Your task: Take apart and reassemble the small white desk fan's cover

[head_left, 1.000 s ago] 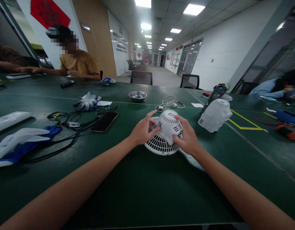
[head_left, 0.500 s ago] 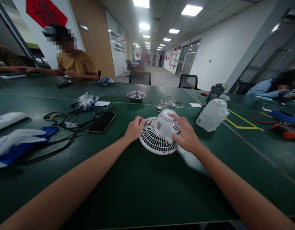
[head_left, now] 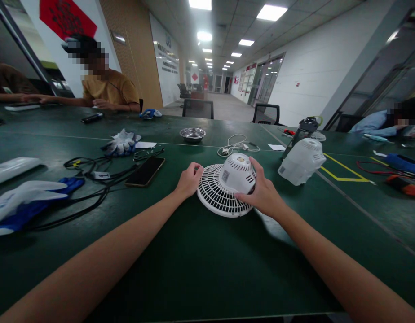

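Note:
A white fan head [head_left: 224,207] lies grille-down on the green table, its domed motor housing [head_left: 236,175] facing up with vents and a small label. My left hand [head_left: 190,180] is closed at the left rim of the grille, thumb and fingertips pinched on the edge. On the other side, my right hand [head_left: 266,193] wraps the housing, with the thumb low on the near side and the fingers along its right side. Part of the rim is hidden behind my right hand.
A metal bowl [head_left: 193,134] and a white cable [head_left: 235,144] lie beyond the fan. To the right stand a translucent white plastic piece [head_left: 301,163] and a dark bottle [head_left: 303,130]. Leftward are a phone [head_left: 145,171], black cables [head_left: 99,197] and gloves [head_left: 35,202]. Other people sit around the table.
My right hand has slid from the top of the housing down to its right side, uncovering the round top. My left hand stays at the rim, and the view has shifted slightly.

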`<state>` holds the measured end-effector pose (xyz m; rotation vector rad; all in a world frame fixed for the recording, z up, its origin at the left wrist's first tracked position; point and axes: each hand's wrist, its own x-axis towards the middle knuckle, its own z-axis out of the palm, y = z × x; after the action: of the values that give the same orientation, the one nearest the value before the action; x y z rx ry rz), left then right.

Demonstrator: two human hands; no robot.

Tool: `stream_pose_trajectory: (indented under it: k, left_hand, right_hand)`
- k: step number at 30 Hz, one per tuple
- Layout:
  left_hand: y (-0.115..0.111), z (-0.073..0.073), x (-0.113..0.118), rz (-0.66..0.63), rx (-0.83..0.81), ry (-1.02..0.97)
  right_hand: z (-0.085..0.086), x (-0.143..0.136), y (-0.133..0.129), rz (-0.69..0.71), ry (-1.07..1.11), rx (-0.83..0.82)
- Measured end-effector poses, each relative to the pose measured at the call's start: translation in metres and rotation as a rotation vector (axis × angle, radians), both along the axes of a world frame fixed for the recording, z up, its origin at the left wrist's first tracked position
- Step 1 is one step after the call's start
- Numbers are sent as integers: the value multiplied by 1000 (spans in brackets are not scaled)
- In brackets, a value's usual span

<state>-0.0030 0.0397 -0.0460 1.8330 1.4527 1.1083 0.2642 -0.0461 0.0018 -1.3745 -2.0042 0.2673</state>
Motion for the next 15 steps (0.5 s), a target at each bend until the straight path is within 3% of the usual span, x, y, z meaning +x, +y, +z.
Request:
stream_pose_trajectory:
  k: [3,6,9,11,15]
  left_hand:
    - [-5,5,0,-22,93,-123]
    - [-11,13,1,-87,311,-278]
    - [-13,18,3,-110,459,-326]
    - [-12,17,5,-148,426,-354]
    - [-8,7,10,-314,133,-477]
  right_hand:
    - [1,5,4,-45,98,-4]
    - [0,13,10,-77,345,-17]
    - [-3,18,14,13,621,-172]
    - [-6,18,15,118,688,-295]
    - [-13,12,14,248,576,-374]
